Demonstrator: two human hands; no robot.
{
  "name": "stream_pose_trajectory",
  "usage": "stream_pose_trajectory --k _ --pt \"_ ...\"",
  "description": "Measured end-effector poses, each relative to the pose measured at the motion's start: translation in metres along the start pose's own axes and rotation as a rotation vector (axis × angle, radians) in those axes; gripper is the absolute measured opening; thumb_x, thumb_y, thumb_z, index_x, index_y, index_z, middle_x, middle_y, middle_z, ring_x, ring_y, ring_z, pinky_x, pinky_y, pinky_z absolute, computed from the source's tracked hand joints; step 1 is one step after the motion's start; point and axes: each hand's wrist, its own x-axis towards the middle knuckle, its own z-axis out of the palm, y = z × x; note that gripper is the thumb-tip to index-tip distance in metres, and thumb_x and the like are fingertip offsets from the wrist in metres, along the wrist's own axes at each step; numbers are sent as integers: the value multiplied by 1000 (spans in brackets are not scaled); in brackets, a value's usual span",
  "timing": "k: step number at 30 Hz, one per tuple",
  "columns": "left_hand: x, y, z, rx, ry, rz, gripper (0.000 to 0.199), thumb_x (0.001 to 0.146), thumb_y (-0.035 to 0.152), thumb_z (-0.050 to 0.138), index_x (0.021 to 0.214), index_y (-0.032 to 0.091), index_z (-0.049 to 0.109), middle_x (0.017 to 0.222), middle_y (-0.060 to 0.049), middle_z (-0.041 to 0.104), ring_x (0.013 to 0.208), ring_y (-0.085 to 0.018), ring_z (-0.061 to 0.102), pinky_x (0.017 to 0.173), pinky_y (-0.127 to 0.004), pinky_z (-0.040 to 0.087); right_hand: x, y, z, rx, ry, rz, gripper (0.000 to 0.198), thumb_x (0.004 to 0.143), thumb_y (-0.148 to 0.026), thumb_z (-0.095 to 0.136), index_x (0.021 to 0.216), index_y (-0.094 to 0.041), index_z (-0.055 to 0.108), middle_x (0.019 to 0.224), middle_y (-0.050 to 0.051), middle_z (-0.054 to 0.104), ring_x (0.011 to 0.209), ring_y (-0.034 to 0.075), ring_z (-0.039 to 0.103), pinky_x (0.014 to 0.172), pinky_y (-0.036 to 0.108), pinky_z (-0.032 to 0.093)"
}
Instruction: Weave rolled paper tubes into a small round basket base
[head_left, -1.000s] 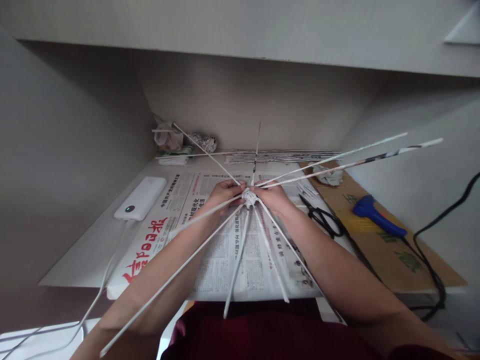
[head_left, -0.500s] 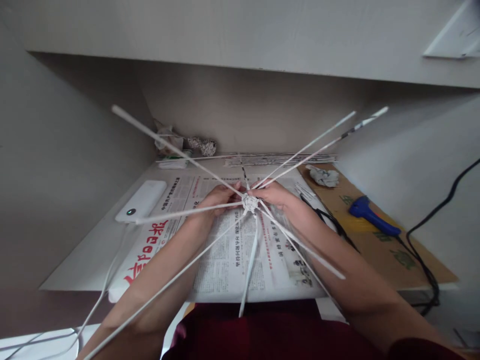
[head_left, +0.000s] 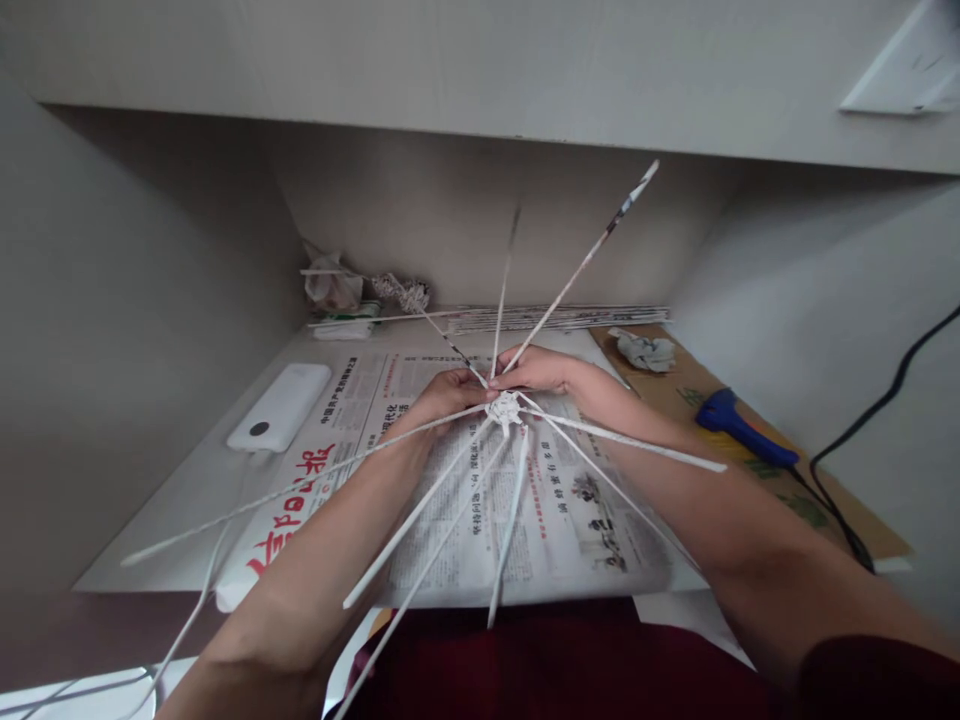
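Observation:
Several long rolled-paper sticks (head_left: pixel 420 525) fan out in all directions from a small woven paper centre (head_left: pixel 504 408), held above a newspaper (head_left: pixel 450 540). My left hand (head_left: pixel 448 392) is closed at the far left side of the centre, thumb and fingers pinching the sticks near their bases. Opposite it, my right hand (head_left: pixel 534 370) pinches at the far right side, with a printed paper stick (head_left: pixel 577 270) rising past its fingers. The fingertips of both hands nearly meet, and part of what they grip is hidden.
A white power bank (head_left: pixel 281 408) with a cable lies left. At the right, a blue glue gun (head_left: pixel 742 428) and crumpled paper (head_left: pixel 642 350) rest on cardboard (head_left: pixel 817 500). Behind are a bundle of paper sticks (head_left: pixel 555 318) and a plastic bag (head_left: pixel 334 285).
The woven piece has turned anticlockwise, so its sticks point in new directions. A stick that pointed far left now reaches down toward the near left. Both hands stay at the centre.

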Motion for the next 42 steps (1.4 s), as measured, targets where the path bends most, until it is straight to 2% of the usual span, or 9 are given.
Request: stream_pose_trajectory --k 3,10,14,16,19,24,28,34,42 --pt "0 -1 -1 33 11 -2 38 41 14 94 68 10 68 58 -3 66 51 -12 58 52 -23 43 3 2 0 27 74 -28 24 59 -29 84 69 -16 67 59 -1 65 55 13 57 54 23 45" --pt "-1 3 0 71 87 -17 33 45 22 93 55 11 63 50 -2 59 43 -8 47 43 -22 32 -7 -3 -10 -403 710 -114 32 73 -43 77 55 -19 64 50 0 59 54 13 51 58 26 40" --pt "1 4 0 51 127 -22 31 50 22 92 55 11 63 51 -2 59 41 -7 44 40 -22 26 -26 0 -9 -344 339 145 42 69 -52 79 49 -18 64 42 1 54 46 15 51 54 28 41" --pt "3 4 -2 31 135 -33 31 51 22 91 55 12 62 50 -2 57 41 -6 43 38 -21 25 -34 3 -4 -212 104 150 36 63 -50 84 61 -17 70 54 2 63 49 15 56 54 28 45" --pt "5 3 -4 -6 116 -51 28 54 20 90 55 11 63 51 -3 59 41 -6 43 36 -20 22 -43 5 1 111 -33 95 41 71 -53 78 88 -16 72 75 6 72 59 16 63 54 27 50" --pt "7 4 -5 -110 59 -77 15 59 14 85 64 7 72 61 -8 66 46 -7 50 34 -17 23 -46 18 -8 526 15 155 36 82 -39 68 110 -17 67 89 11 75 74 22 72 59 30 56" --pt "6 3 -3 -112 46 -81 14 59 13 84 62 7 72 59 -8 65 44 -7 49 33 -17 23 -46 38 2 511 77 143 26 73 -21 75 97 -14 71 84 7 74 72 17 71 59 22 54" --pt "7 -2 0 10 101 -14 22 54 20 88 61 7 72 55 -7 65 40 -7 46 36 -20 25 -41 40 40 553 135 -78 43 59 -16 81 100 -20 69 95 3 73 81 17 69 62 22 52" --pt "3 -1 3 10 126 5 30 47 27 90 58 9 68 53 -4 63 41 -7 47 37 -21 25 -32 31 60 689 289 -28 28 67 -37 78 82 -16 68 77 5 70 68 15 63 55 22 50"
